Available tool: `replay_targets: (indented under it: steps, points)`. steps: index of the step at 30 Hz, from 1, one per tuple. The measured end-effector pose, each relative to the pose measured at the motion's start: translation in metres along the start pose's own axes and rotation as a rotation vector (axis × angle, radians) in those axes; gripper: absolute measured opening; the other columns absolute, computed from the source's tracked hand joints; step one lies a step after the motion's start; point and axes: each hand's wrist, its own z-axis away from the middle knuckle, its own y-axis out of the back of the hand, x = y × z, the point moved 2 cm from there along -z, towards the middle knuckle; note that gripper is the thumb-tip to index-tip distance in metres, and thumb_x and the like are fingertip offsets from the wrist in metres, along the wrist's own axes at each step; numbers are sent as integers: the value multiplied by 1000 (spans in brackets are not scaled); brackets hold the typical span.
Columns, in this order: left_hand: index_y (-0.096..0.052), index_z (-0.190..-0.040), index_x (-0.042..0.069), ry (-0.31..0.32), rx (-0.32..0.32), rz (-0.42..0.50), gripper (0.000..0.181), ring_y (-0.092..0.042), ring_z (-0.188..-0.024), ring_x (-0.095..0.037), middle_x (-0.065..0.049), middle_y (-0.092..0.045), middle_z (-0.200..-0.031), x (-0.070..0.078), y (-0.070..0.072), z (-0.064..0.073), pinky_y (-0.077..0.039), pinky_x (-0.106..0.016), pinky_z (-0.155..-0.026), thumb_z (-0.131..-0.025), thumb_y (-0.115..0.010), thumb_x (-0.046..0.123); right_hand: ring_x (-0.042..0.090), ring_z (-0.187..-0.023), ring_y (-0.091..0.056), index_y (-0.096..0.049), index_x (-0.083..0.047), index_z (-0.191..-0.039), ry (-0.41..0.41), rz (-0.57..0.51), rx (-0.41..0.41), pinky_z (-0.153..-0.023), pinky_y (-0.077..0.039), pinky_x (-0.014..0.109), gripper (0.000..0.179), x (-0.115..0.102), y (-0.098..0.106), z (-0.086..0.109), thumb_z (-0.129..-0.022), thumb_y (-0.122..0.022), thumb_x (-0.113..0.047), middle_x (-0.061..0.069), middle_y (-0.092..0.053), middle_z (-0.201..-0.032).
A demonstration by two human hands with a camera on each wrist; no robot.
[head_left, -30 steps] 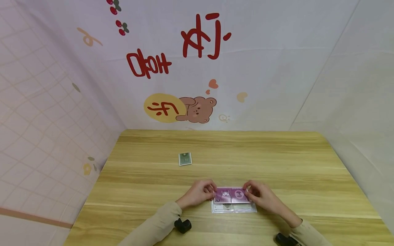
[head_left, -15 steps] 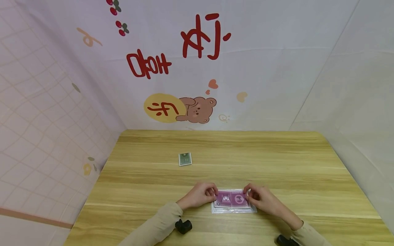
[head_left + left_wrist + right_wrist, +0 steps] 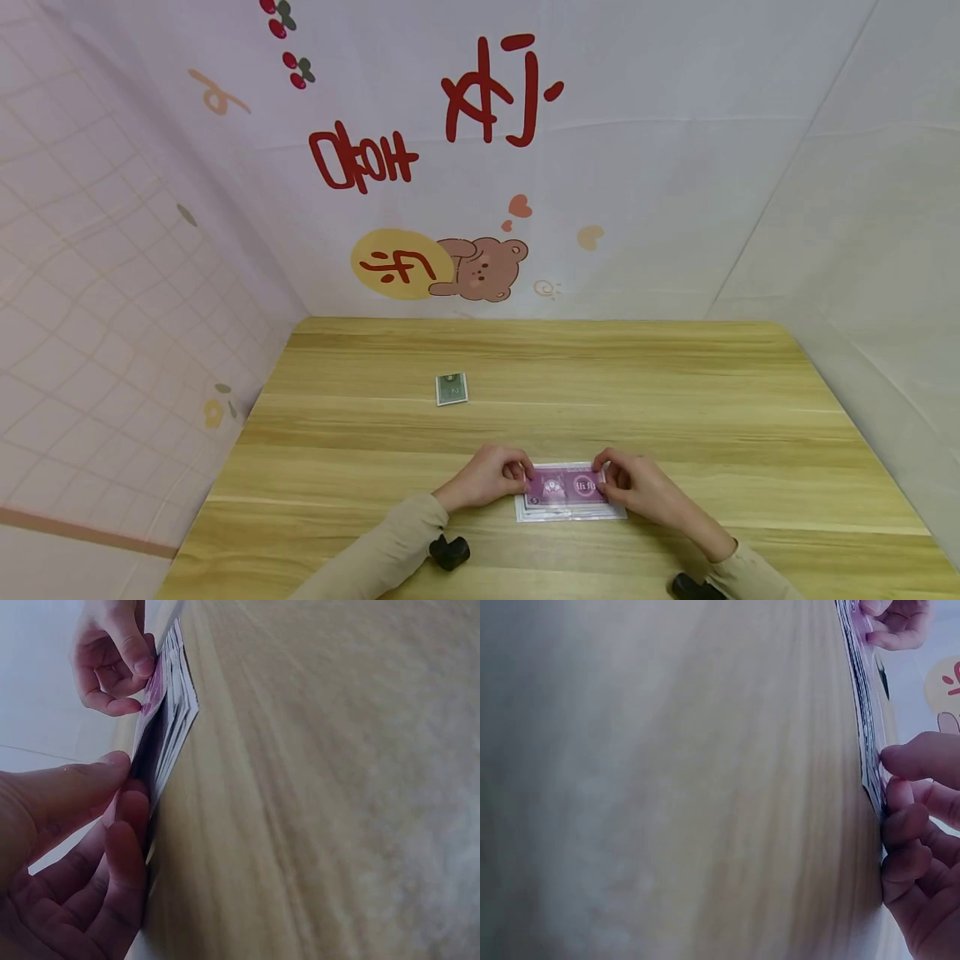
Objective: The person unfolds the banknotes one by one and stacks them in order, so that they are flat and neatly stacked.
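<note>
A purple play banknote point(image 3: 566, 487), creased down its middle, lies over a small stack of whitish notes point(image 3: 572, 514) on the wooden table. My left hand point(image 3: 492, 478) pinches its left end between thumb and fingers. At the opposite end my right hand point(image 3: 647, 487) pinches it in the same way. In the left wrist view the stack point(image 3: 177, 705) shows several layered edges, with the purple note raised a little along one side. The right wrist view has the stack's edge point(image 3: 862, 697) close to the table, thumb and fingertips at its near end.
A folded green note point(image 3: 452, 388) marked 2 lies farther back, left of the hands. The wooden table point(image 3: 675, 383) meets a white printed cloth point(image 3: 645, 167) at its back edge. Black wrist mounts point(image 3: 450, 552) sit by both sleeves.
Both hands have come slightly nearer the body and lower, bringing the purple note down over the pale stack. The left hand has also shifted a bit rightward. The green note stays put.
</note>
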Motion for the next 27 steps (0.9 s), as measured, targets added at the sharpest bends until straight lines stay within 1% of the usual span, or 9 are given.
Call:
replay_targets:
  steps: [6, 9, 12, 16, 18, 21, 24, 27]
  points:
    - [-73, -87, 3, -33, -4, -25, 6, -54, -61, 1, 6, -62, -69, 2, 0, 0, -46, -14, -58, -82, -75, 2, -1, -57, -48, -61, -9, -100, -16, 12, -7, -46, -44, 21, 22, -1, 0, -2, -84, -70, 3, -12, -54, -69]
    - [-73, -88, 3, -46, -7, -26, 6, -54, -63, 2, 5, -64, -72, 0, 1, 1, -47, -14, -60, -83, -73, 1, -1, -57, -48, -61, -9, -99, -17, 4, -1, -46, -44, 21, 21, -1, -1, -2, -84, -70, 2, -12, -54, -69]
    - [-72, -89, 2, -49, -13, 2, 6, -56, -65, 1, 4, -66, -75, -2, 2, 3, -49, -15, -62, -84, -71, -1, 0, -57, -49, -62, -9, -98, -23, -8, 23, -47, -43, 21, 18, -1, 0, -4, -85, -69, 0, -11, -55, -69]
    - [-71, -92, 2, -23, -9, 54, 7, -56, -67, 0, 4, -65, -77, -5, 7, 6, -49, -18, -63, -87, -68, -1, 2, -59, -50, -64, -10, -96, -62, -4, 56, -49, -45, 22, 13, -2, 2, -9, -87, -68, -2, -10, -56, -70]
    - [-70, -93, 2, -8, 7, 63, 6, -56, -69, -1, 5, -64, -78, -6, 11, 8, -49, -19, -63, -88, -68, 1, 2, -59, -50, -65, -11, -96, -67, 15, 71, -50, -45, 22, 12, -2, 2, -13, -88, -68, -4, -11, -56, -72]
    - [-69, -95, 1, 0, 49, 48, 7, -56, -72, -4, 4, -64, -80, -7, 20, 11, -48, -20, -66, -89, -67, 3, 2, -60, -51, -65, -12, -95, -65, 22, 80, -51, -46, 23, 9, -3, 1, -20, -88, -69, -7, -11, -58, -72]
    - [-69, -97, 0, 12, 95, 48, 9, -57, -73, -6, 2, -64, -81, -10, 29, 14, -48, -22, -66, -90, -66, 3, 2, -58, -52, -65, -11, -95, -62, 10, 79, -50, -46, 23, 8, -5, -4, -28, -88, -69, -8, -10, -59, -72]
    - [-68, -98, -2, 32, 130, 72, 10, -57, -72, -9, 0, -65, -81, -14, 37, 15, -48, -22, -65, -90, -65, 2, 2, -57, -52, -65, -10, -96, -63, -5, 73, -49, -46, 23, 7, -6, -9, -36, -89, -68, -8, -10, -59, -71]
